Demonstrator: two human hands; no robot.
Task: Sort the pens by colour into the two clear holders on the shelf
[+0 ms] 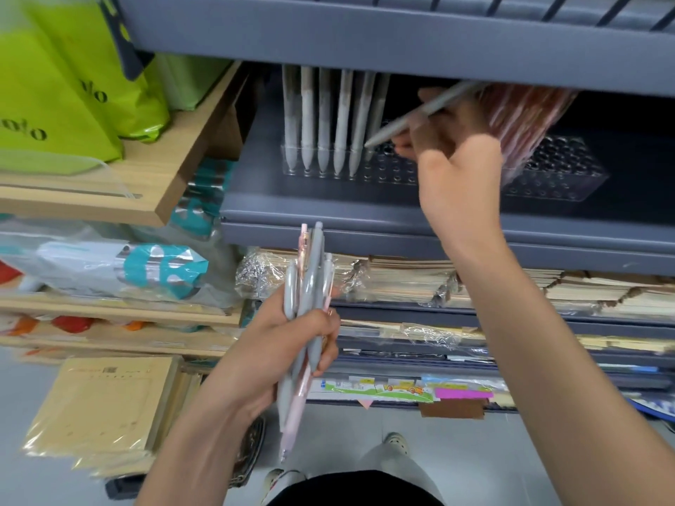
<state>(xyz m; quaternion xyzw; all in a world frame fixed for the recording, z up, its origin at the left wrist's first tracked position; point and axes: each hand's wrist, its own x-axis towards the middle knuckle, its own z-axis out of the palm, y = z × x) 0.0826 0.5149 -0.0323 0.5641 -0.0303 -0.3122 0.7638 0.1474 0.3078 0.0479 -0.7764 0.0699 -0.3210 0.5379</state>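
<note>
Right hand pinches a slim grey plastic pen, slanted, its tip over the left clear perforated holder beside that holder's upright grey pens. Left hand grips a grey-and-pink pen bundle. Advised: stand the pen upright before seating it in the next free hole.

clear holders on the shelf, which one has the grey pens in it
The left holder: grey pens stand upright in it, while the right holder holds pink pens.

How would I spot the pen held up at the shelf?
Look at the grey shelf, at the left clear holder. Above it, the right hand pinches one grey pen. It alone slants, tip down-left; the neighbouring grey pens stand upright in a row.
</note>
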